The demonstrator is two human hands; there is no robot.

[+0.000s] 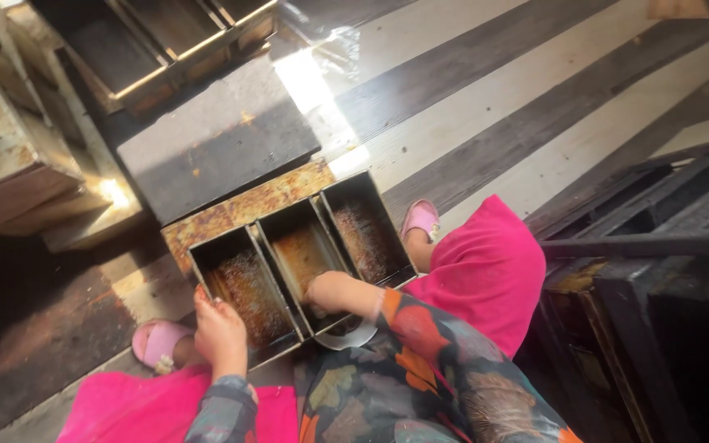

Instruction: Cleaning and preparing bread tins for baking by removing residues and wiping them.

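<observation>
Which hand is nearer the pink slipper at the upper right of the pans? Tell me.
Right. The right hand is inside the middle pan, closer to that slipper; the left hand grips the leftmost pan's near edge, farther away.

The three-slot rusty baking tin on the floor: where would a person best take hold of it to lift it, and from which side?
Probably by the two short end walls of the tin, one hand per end, coming from above. It is long, open-topped and lies flat, so end grips should keep it level. The left hand already rests on the near-left rim; the right hand is inside the middle slot.
</observation>
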